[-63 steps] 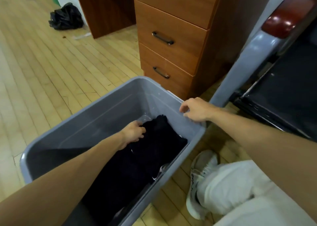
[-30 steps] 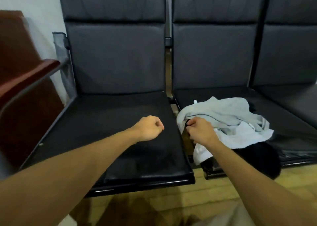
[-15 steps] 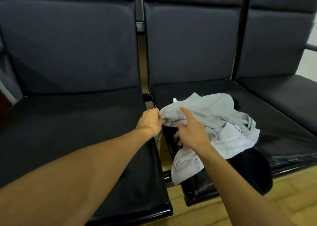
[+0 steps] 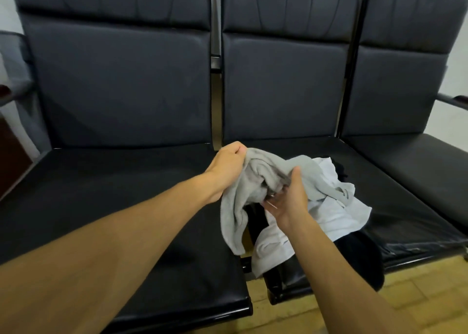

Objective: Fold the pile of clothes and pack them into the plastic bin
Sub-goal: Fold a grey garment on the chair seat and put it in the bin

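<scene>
Okay: left hand (image 4: 226, 165) clenched on the grey garment (image 4: 234, 214), partly off the pile (image 4: 336, 214) on the middle seat (image 4: 405, 207). Right hand (image 4: 287, 196) is under the cloth and blurred, grip unclear. Suggest pinching the opposite corner, then spreading it flat before folding.

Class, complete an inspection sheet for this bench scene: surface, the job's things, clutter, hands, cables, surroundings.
Surface: row of black padded seats; clothes lie on the middle seat.
Job's things: grey garment held up off the heap; white garment and black garment heaped on the middle seat, the black one hanging over its front edge; plastic bin not in view.
Clutter: nothing seen.
Hands: left hand grips the grey garment's upper edge; right hand at its fold, fingers blurred, grip unclear.
Cables: nothing seen.
Surroundings: wooden floor, armrest at the right end, pale wall.
</scene>
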Tool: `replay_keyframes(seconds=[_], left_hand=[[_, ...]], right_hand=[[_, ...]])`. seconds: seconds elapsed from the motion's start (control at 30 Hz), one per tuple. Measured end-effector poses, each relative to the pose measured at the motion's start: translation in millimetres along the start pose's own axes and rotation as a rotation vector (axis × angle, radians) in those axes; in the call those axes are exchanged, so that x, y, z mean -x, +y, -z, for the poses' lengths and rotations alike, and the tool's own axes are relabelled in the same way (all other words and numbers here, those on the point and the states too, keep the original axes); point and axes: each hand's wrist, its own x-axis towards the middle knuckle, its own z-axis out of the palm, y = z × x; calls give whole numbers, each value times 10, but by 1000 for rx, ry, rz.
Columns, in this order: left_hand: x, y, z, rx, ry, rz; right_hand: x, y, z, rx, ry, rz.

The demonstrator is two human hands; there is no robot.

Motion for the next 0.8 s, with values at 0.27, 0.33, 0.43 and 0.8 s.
replay_keyframes(seconds=[0.27, 0.33, 0.43, 0.8], left_hand=[[412, 199, 291, -44, -278, 14], [517, 257, 470, -39, -261, -52], [690, 278, 814, 4, -141, -100], [1458, -955, 2014, -46, 72, 405]], right_hand=[[202, -307, -190, 4, 94, 375], [356, -449, -426, 106, 15, 503], [588, -553, -860, 352, -141, 670], [826, 704, -1691, 782, -591, 196]])
